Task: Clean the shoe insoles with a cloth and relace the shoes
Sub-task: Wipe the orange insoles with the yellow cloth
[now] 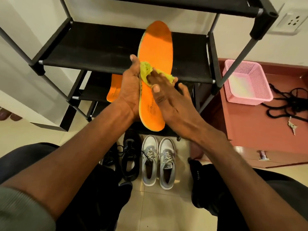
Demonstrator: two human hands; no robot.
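An orange insole [155, 49] stands upright in front of me. My left hand [129, 87] grips its left edge around the middle. My right hand [166, 92] presses a yellow-green cloth [146, 70] flat against the insole's face, fingers straight over the cloth. A second orange insole [114, 90] lies on a lower shelf behind my left hand. On the floor below stand a pair of black shoes [130, 157] with loose laces and a pair of grey-white laced shoes [158, 160].
A black shoe rack [93, 47] stands straight ahead. At the right, a reddish cabinet top [250, 124] carries a pink basket [246, 80], black laces [286, 100] in a heap and a small key [291, 125]. My knees frame the shoes.
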